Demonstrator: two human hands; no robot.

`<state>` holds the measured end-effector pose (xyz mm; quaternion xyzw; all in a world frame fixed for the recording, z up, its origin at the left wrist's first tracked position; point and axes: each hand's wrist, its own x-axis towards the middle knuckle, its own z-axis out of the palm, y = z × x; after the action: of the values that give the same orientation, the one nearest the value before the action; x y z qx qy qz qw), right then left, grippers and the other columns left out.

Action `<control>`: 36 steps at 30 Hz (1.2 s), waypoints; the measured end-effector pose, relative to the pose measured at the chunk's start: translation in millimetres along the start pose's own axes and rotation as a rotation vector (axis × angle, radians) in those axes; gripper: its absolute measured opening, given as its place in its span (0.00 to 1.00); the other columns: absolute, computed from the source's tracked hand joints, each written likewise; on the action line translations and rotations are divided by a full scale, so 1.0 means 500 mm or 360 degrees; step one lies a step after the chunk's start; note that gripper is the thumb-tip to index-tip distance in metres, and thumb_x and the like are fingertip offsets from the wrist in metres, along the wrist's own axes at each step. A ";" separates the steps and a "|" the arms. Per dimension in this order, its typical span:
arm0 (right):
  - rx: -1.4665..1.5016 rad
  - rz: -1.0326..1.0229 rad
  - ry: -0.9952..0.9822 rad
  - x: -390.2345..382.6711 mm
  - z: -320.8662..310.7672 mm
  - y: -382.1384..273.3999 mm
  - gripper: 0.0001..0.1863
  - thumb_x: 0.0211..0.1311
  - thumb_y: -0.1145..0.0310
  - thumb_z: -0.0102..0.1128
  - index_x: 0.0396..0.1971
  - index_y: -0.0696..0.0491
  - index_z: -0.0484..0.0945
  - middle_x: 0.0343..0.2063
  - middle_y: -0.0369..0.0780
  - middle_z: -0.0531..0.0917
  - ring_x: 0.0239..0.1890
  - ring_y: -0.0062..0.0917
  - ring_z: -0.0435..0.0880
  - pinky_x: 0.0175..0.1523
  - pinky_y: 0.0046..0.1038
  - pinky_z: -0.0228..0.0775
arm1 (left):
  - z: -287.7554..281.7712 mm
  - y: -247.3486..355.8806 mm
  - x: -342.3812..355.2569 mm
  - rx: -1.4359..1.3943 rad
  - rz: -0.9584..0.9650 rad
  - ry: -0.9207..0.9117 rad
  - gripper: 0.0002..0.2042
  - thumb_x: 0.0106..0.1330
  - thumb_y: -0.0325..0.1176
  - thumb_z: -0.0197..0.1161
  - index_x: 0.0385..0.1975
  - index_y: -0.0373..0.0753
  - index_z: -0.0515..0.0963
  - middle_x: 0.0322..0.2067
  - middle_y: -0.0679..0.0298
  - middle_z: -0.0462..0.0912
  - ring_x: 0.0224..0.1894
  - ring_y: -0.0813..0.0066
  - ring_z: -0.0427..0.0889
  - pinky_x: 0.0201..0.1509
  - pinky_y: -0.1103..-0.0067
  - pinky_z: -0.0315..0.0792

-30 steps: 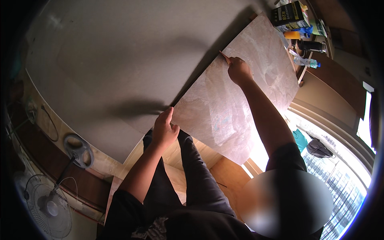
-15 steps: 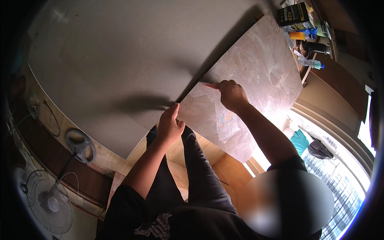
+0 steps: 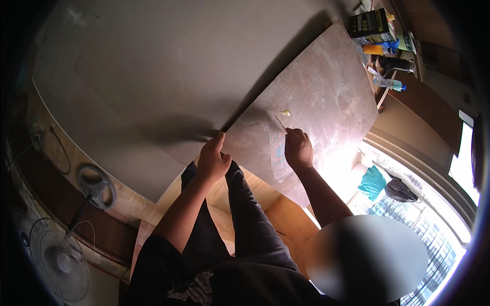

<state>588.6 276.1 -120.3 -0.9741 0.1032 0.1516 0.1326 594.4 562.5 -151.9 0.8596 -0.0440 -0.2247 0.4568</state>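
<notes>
A mottled pinkish-grey board (image 3: 326,81) slants across the middle, one long edge running beside a large grey panel (image 3: 127,76). My left hand (image 3: 212,160) is closed around the board's near left corner, its index finger lying along the edge. Over the board's surface, my right hand (image 3: 298,149) is closed on a thin flat tool (image 3: 280,123), whose exact kind is too small to make out. A small yellowish piece (image 3: 285,113) shows on the board just beyond the tool's tip. A faint blue and orange marking is partly behind my right hand.
At the far right a black box (image 3: 372,26), an orange bottle (image 3: 373,49), a dark bottle (image 3: 397,64) and a clear bottle (image 3: 389,83) stand on a ledge. A fan (image 3: 61,262) stands at lower left. A bright window (image 3: 434,245) is at right.
My right hand has drawn back from the board's long edge toward me, bringing the tool with it. The yellowish piece now shows on the board. My left hand keeps its hold.
</notes>
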 end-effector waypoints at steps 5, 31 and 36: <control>0.0158 0.0520 0.0064 0.075 -0.021 0.019 0.12 0.59 0.66 0.49 0.28 0.59 0.78 0.30 0.51 0.80 0.36 0.47 0.79 0.41 0.42 0.71 | 0.009 -0.005 0.001 -0.0077 -0.0017 -0.0031 0.29 0.52 0.28 0.57 0.58 0.29 0.65 0.55 0.44 0.71 0.57 0.51 0.71 0.63 0.67 0.63; 0.0154 0.0120 0.0116 0.022 0.120 -0.164 0.08 0.54 0.74 0.51 0.35 0.56 0.71 0.34 0.49 0.74 0.39 0.45 0.75 0.44 0.41 0.71 | 0.021 -0.033 0.004 -0.0425 -0.0221 -0.0107 0.28 0.54 0.28 0.54 0.60 0.33 0.64 0.57 0.50 0.71 0.61 0.58 0.69 0.64 0.72 0.63; 0.0311 -0.0116 -0.0047 0.006 0.088 -0.273 0.08 0.57 0.71 0.48 0.34 0.58 0.72 0.36 0.49 0.77 0.37 0.46 0.78 0.41 0.41 0.73 | 0.023 -0.049 0.001 -0.0559 -0.0256 -0.0116 0.29 0.54 0.25 0.52 0.61 0.33 0.63 0.59 0.51 0.69 0.61 0.61 0.69 0.65 0.74 0.62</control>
<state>612.4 417.4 -130.5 -0.9572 0.0802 0.1503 0.2338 586.8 567.8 -177.2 0.7587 0.0483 -0.2957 0.5784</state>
